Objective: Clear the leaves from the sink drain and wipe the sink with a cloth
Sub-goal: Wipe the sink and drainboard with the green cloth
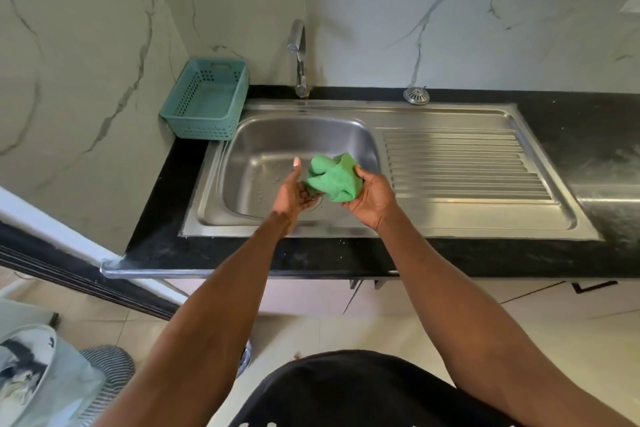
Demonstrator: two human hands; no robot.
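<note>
I have both hands over the sink basin (263, 149). My right hand (372, 199) is closed around the green cloth (332, 178), which sits bunched in the palm above the near part of the basin. My left hand (294, 192) is mostly open, thumb raised, its fingers touching the cloth's left edge; it grips nothing firmly.

The drain lies beneath my hands and is largely hidden; I cannot tell whether leaves remain there. A strainer (416, 96) rests on the worktop (571, 121) behind the drainboard (464, 166), well apart from the basin.

Risks noted: with the drain uncovered, wiping could push any leftover debris down the opening. The loosely bunched cloth could unfold and drag, or slip from my grasp. Water droplets on the basin floor suggest a slick surface.
</note>
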